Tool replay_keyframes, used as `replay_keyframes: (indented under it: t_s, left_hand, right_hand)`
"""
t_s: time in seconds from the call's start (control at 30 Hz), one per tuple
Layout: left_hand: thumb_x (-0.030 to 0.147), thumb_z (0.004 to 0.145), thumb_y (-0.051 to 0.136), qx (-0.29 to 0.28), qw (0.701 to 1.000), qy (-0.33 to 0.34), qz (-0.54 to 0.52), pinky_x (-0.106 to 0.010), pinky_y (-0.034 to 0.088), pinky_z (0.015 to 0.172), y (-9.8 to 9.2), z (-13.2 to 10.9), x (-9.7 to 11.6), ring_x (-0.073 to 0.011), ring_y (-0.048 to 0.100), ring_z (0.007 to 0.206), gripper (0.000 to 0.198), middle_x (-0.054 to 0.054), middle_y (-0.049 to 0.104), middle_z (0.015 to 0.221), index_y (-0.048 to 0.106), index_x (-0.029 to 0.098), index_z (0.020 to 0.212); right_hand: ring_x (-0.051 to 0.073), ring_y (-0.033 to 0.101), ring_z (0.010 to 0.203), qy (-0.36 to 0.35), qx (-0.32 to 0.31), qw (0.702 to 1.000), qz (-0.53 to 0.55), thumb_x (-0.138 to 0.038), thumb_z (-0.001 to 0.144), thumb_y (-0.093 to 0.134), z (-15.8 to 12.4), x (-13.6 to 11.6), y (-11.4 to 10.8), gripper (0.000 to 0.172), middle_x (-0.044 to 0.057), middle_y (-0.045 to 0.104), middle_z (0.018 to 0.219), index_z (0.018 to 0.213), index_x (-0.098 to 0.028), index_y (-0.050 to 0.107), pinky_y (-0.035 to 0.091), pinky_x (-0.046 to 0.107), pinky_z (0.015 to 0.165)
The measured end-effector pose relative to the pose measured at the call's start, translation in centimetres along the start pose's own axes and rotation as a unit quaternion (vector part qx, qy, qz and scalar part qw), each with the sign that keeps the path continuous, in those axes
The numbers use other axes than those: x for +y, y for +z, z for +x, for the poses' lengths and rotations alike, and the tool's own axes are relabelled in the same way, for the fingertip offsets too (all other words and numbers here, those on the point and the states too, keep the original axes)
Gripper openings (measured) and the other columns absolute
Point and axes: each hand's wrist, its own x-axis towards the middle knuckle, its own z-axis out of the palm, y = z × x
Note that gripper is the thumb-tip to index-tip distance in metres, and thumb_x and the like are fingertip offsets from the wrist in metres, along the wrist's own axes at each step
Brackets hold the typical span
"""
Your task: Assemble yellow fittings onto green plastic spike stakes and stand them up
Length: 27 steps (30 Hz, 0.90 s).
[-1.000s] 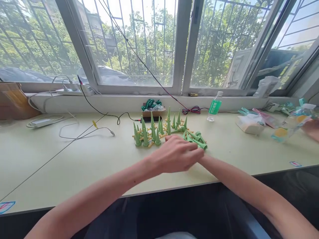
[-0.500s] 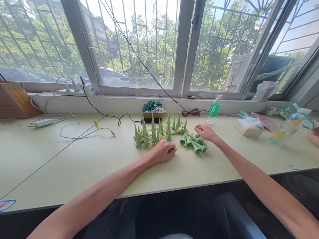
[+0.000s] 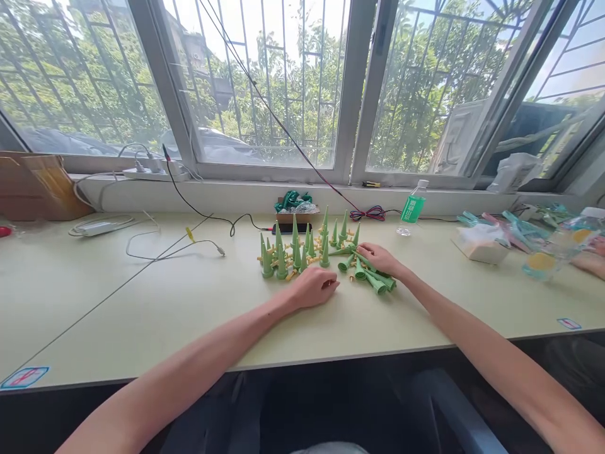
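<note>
My left hand rests on the table with its fingers curled in; what they hold, if anything, is hidden. Beside and behind it stand several pale green pointed cones, upright among small yellow-orange pieces. My right hand reaches over a loose pile of green cones lying on their sides, open ends toward me. Its fingers are closed on a cone at the pile's upper edge, though the fingertips are partly hidden. A small yellow-orange piece lies between my hands.
Behind the cones are a phone on a cable and a small box with green wrapping. A water bottle stands back right, near a tissue pack. Cables lie left. Another person's hand shows far right.
My right hand has moved left and down onto the lying cones, and its fingers have closed there. My left hand keeps its place by the standing cones. The view has shifted slightly.
</note>
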Motion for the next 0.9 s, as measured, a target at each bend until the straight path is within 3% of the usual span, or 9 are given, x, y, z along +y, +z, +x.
replay_keyframes:
  t_s: [0.23,0.5,0.9]
  left_hand:
    - [0.023,0.087,0.048,-0.002,1.000,-0.001,-0.001,-0.023,0.030,0.055,-0.1,0.0,0.1,-0.0106,0.037,0.052,0.030,0.001,0.049,0.055,0.047,0.017,0.058]
    - [0.025,0.087,0.047,0.000,1.000,0.005,-0.008,-0.024,0.029,0.054,-0.1,0.0,0.2,-0.0107,0.036,0.051,0.031,0.000,0.049,0.053,0.048,0.017,0.058]
    - [0.023,0.087,0.048,-0.002,1.000,0.008,-0.007,-0.024,0.029,0.054,-0.1,0.1,0.2,-0.0111,0.036,0.051,0.030,0.001,0.048,0.053,0.046,0.017,0.057]
  right_hand:
    - [0.017,0.066,0.091,-0.003,0.060,0.996,-0.058,-0.023,0.089,0.052,1.1,-0.5,0.4,0.028,0.006,0.073,0.099,0.113,-0.019,0.064,0.047,0.027,0.085]
    - [0.019,0.065,0.095,-0.003,0.006,0.990,-0.138,-0.017,0.087,0.053,2.5,-2.2,0.4,0.029,0.010,0.072,0.103,0.111,-0.016,0.068,0.044,0.026,0.088]
    - [0.018,0.063,0.095,-0.010,0.010,0.992,-0.128,-0.014,0.082,0.060,3.1,-1.2,0.6,0.021,0.009,0.070,0.106,0.103,-0.014,0.065,0.044,0.026,0.084]
